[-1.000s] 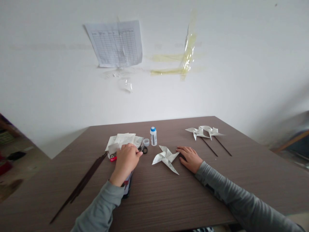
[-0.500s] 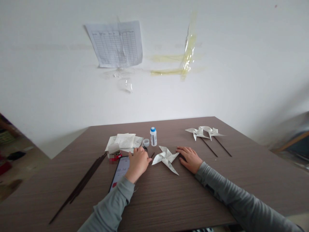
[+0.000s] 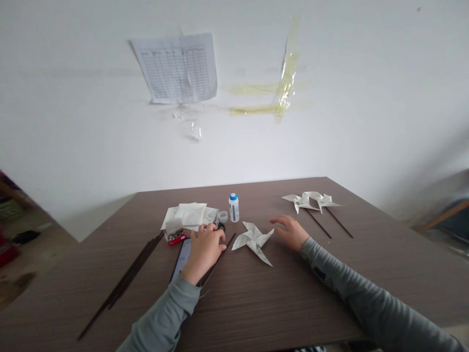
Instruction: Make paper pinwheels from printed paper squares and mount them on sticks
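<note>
Left hand (image 3: 205,250), half curled, lies over the phone (image 3: 181,259) by a thin stick (image 3: 229,244), its hold unclear; right hand (image 3: 290,232), loosely open and empty, is just right of the paper pinwheel (image 3: 253,241) mid-worktop (image 3: 278,298)

L hand (image 3: 205,249), R hand (image 3: 290,232) palms dn

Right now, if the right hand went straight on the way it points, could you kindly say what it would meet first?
The right hand would likely meet the nearest paper pinwheel, just left of it; the hand's height is hard to judge, so it might pass over.
</note>
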`<action>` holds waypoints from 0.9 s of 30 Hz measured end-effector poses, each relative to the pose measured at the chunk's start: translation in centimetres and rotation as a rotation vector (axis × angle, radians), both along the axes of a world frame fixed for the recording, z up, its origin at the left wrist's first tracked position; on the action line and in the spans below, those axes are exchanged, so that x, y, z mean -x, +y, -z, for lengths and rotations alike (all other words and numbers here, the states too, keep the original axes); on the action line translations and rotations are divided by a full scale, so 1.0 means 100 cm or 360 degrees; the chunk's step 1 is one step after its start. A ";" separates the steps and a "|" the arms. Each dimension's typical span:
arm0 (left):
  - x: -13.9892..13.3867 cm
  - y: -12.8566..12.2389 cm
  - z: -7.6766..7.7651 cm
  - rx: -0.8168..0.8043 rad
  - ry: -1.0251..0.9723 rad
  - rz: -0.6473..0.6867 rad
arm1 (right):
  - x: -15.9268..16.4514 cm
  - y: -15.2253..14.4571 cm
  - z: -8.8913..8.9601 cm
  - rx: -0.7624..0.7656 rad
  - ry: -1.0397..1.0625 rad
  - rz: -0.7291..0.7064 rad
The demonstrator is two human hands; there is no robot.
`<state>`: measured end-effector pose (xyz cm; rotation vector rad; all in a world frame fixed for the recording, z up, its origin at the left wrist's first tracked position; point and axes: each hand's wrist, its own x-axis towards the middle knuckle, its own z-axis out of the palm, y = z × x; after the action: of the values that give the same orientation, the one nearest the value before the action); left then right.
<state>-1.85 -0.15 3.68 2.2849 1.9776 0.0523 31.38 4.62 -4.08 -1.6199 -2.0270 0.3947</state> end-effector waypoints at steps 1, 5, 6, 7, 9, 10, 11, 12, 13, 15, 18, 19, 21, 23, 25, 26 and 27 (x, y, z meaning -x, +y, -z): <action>0.003 -0.001 0.001 0.0007 0.0005 0.0023 | 0.003 0.002 -0.004 0.0015 0.0007 0.0030; 0.008 -0.001 0.006 0.0042 0.0005 0.0067 | 0.022 0.007 -0.021 0.0158 -0.0085 0.0023; 0.008 0.000 0.007 0.0045 0.0000 0.0073 | 0.027 0.007 -0.025 0.0182 -0.0114 0.0016; 0.006 0.000 0.007 0.0046 -0.0010 0.0076 | 0.032 0.008 -0.028 0.0201 -0.0144 0.0014; 0.002 0.000 0.008 0.0042 -0.0034 0.0071 | 0.042 0.009 -0.032 0.0237 -0.0197 0.0014; -0.001 -0.001 0.007 0.0039 -0.0048 0.0060 | 0.046 0.009 -0.034 0.0256 -0.0216 0.0010; -0.003 -0.002 0.007 0.0040 -0.0062 0.0046 | 0.049 0.009 -0.034 0.0270 -0.0227 0.0007; -0.005 -0.003 0.007 0.0039 -0.0077 0.0034 | 0.053 0.009 -0.034 0.0280 -0.0233 0.0005; -0.007 -0.004 0.006 0.0039 -0.0093 0.0019 | 0.055 0.008 -0.033 0.0282 -0.0236 0.0005; -0.009 -0.006 0.006 0.0035 -0.0124 -0.0003 | 0.060 0.007 -0.030 0.0279 -0.0252 0.0003; -0.008 -0.008 0.007 0.0026 -0.0126 -0.0026 | 0.063 0.004 -0.026 0.0290 -0.0299 0.0005; -0.008 -0.007 0.008 0.0024 -0.0121 -0.0025 | 0.064 0.003 -0.025 0.0299 -0.0310 0.0009; -0.006 -0.007 0.010 0.0017 -0.0116 -0.0013 | 0.065 0.001 -0.024 0.0313 -0.0318 0.0017; -0.005 -0.007 0.011 0.0020 -0.0116 -0.0011 | 0.066 -0.002 -0.024 0.0323 -0.0317 0.0019; -0.006 -0.007 0.011 0.0035 -0.0120 -0.0015 | 0.068 -0.004 -0.025 0.0333 -0.0319 0.0025; -0.007 -0.008 0.010 0.0042 -0.0123 -0.0019 | 0.069 -0.005 -0.026 0.0341 -0.0322 0.0033; -0.007 -0.009 0.009 0.0046 -0.0124 -0.0024 | 0.070 -0.006 -0.027 0.0350 -0.0324 0.0044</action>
<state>-1.11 -1.04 2.79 2.2150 1.9445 0.1116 24.35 4.03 -1.41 -1.8860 -2.1704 0.4737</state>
